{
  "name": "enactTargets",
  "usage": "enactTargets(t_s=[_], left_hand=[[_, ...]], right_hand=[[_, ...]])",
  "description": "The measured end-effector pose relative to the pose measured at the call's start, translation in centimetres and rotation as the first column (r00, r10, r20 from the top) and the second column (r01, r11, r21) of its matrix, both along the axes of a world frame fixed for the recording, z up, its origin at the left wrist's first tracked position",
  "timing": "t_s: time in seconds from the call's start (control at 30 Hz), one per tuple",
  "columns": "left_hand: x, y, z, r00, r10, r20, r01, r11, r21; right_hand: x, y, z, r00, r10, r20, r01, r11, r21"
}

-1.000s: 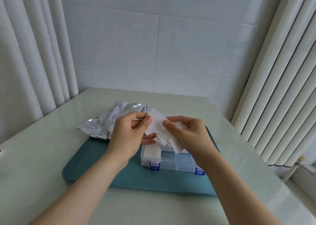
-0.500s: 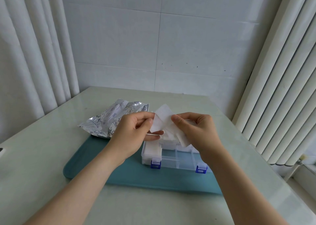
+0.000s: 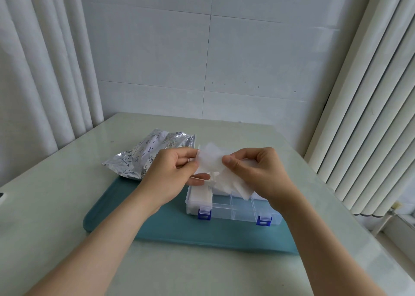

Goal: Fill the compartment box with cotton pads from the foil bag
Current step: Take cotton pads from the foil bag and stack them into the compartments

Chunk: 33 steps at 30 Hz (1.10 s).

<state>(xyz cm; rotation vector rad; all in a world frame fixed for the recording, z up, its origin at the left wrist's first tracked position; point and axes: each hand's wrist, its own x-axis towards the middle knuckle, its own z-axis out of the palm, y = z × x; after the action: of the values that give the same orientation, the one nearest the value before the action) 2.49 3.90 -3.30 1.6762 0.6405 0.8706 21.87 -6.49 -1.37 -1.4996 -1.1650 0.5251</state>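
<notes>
Both hands hold a loose bunch of white cotton pads [image 3: 211,163] just above the clear compartment box [image 3: 233,210] with blue latches. My left hand [image 3: 173,174] pinches the bunch at its left edge, and my right hand [image 3: 253,172] grips it from the right with several pads fanning out below the fingers. The box's front left compartment holds a stack of white pads [image 3: 201,195]; the front middle compartment looks bare. The silver foil bag [image 3: 148,156] lies to the left behind my left hand, partly on the tray.
The box sits on a teal tray [image 3: 134,208] on a pale green table [image 3: 67,206]. White curtains hang on both sides and a tiled wall stands behind. The table's right edge drops off beside a radiator pipe.
The hands have shifted slightly right and reworked their hold on the pads; the bunch has spread wider between them. Box and bag have not moved.
</notes>
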Motion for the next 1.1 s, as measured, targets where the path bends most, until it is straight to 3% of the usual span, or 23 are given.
enactTargets(t_s=[0.07,0.17,0.5,0.93,1.1], left_hand=[[-0.05,-0.01,0.07,1.0,-0.021,-0.019,0.022,0.999,0.026],[-0.11,-0.01,0.13,0.998,-0.028,-0.049,0.032,0.997,0.064],[-0.19,0.07,-0.04,0.997,-0.026,-0.071,0.032,0.996,0.086],[-0.07,-0.14,0.07,0.999,-0.027,-0.028,0.03,0.994,0.108],[-0.21,0.05,-0.15,0.999,-0.029,-0.044,0.036,0.985,0.171]], right_hand=[[-0.2,-0.13,-0.04,0.996,0.058,0.07,-0.053,0.996,-0.069],[-0.52,0.15,-0.24,0.985,-0.005,0.172,0.018,0.997,-0.073],[-0.39,0.12,-0.18,0.957,-0.058,0.284,0.076,0.996,-0.053],[-0.25,0.45,-0.53,0.932,-0.075,0.354,0.094,0.995,-0.036],[-0.14,0.35,-0.7,0.948,-0.07,0.311,0.078,0.997,-0.014]])
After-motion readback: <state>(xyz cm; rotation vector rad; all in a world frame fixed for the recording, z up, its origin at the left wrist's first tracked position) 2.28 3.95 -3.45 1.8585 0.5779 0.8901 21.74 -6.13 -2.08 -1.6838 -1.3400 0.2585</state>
